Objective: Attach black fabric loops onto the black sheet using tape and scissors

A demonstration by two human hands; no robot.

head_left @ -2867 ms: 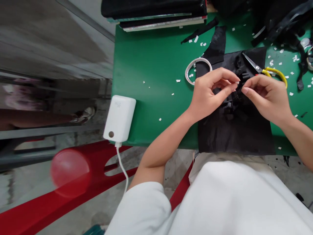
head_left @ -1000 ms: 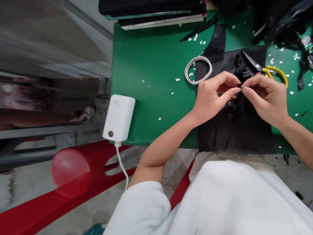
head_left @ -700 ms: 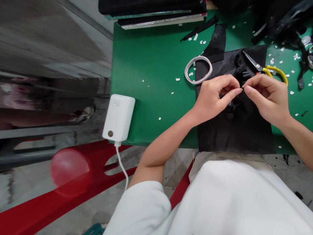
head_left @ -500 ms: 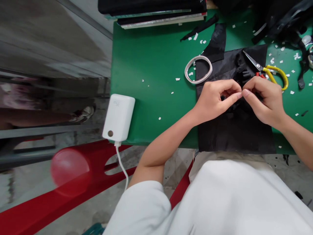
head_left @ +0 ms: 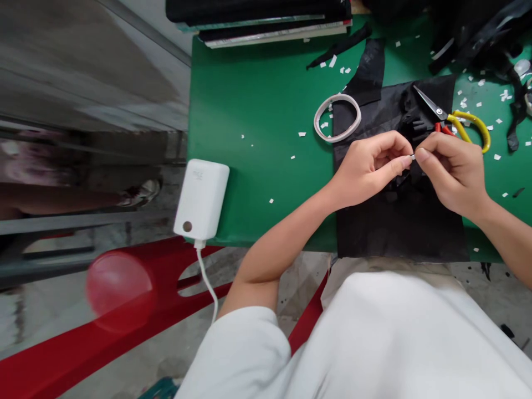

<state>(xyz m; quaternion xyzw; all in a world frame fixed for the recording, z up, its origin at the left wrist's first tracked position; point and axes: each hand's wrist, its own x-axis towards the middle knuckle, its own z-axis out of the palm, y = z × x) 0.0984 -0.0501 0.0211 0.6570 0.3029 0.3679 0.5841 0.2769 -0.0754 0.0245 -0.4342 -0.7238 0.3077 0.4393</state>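
Note:
My left hand pinches a tiny white piece between thumb and forefinger; it looks like the white bits scattered about. Just right of it, the thumb and forefinger of my right hand are pressed together, and whatever they hold is hidden. Both hands hover over a black cloth with small dark strips bunched on it. Close to my right hand lie scissors with yellow handles, blades apart, beside a red-handled tool. A ring-shaped roll of white tape rests partly on the cloth's left edge.
The green table carries a white power bank with a cable at its front left corner. Books are stacked at the back, and black material is heaped back right. A red chair stands at the left.
My fingertips have drawn slightly apart, the right hand shifting a little rightward. The tiny white piece now shows between them.

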